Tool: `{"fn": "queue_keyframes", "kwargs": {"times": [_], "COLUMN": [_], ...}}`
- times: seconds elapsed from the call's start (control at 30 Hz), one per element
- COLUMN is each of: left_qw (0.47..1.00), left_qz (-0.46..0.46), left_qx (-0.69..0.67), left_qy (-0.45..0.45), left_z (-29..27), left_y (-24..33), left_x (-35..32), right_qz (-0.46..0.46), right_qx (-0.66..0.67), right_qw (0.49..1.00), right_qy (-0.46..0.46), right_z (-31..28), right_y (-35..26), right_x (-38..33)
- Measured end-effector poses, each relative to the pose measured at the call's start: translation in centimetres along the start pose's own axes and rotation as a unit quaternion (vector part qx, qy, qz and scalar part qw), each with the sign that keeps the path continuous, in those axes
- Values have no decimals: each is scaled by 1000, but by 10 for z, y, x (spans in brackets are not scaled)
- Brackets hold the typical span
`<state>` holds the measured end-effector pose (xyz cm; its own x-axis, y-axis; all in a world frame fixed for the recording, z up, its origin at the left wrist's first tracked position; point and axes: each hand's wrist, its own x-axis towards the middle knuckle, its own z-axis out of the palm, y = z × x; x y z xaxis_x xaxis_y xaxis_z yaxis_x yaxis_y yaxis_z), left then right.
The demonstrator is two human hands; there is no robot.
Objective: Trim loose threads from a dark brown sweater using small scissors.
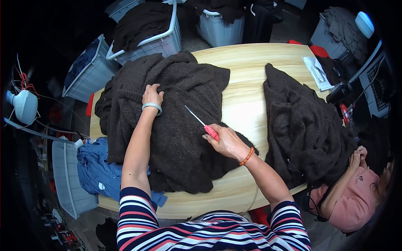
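A dark brown knit garment (180,138) lies spread and rumpled over the left half of the table. My left hand (152,95), with a pale bangle at its wrist, rests on the knit with its fingers a little apart and partly bent. In my right hand (228,142) is a slim metal-shafted tool with a red handle (211,132). Its thin tip points up and left, over the garment; whether it touches the knit I cannot tell. The handle's rear end is hidden inside my fingers.
More dark brown knitwear (297,125) is heaped on the table's right side. A blue cloth (96,163) hangs at the left corner. A co-worker in a pink shirt (356,201) sits at right. Grey bins (173,37) of clothes stand behind; a lamp (26,106) is at left.
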<state>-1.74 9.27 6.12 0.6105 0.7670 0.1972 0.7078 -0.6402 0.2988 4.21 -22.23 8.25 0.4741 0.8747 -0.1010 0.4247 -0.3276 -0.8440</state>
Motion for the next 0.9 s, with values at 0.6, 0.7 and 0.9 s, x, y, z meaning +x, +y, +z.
{"fn": "queue_keyframes", "kwargs": {"times": [0.6, 0.7, 0.9], "left_qw": [977, 939, 965], "left_qz": [164, 290, 140], "left_qx": [92, 14, -176], "left_qy": [104, 184, -132], "left_z": [28, 3, -5], "left_y": [13, 0, -16], "left_x": [-15, -23, -16], "right_qz": [101, 42, 27], "right_qx": [31, 11, 1], "right_qw": [994, 999, 1000], "right_qy": [-10, 14, 15], "right_z": [13, 12, 10], "right_y": [16, 7, -4], "right_x": [2, 5, 16]}}
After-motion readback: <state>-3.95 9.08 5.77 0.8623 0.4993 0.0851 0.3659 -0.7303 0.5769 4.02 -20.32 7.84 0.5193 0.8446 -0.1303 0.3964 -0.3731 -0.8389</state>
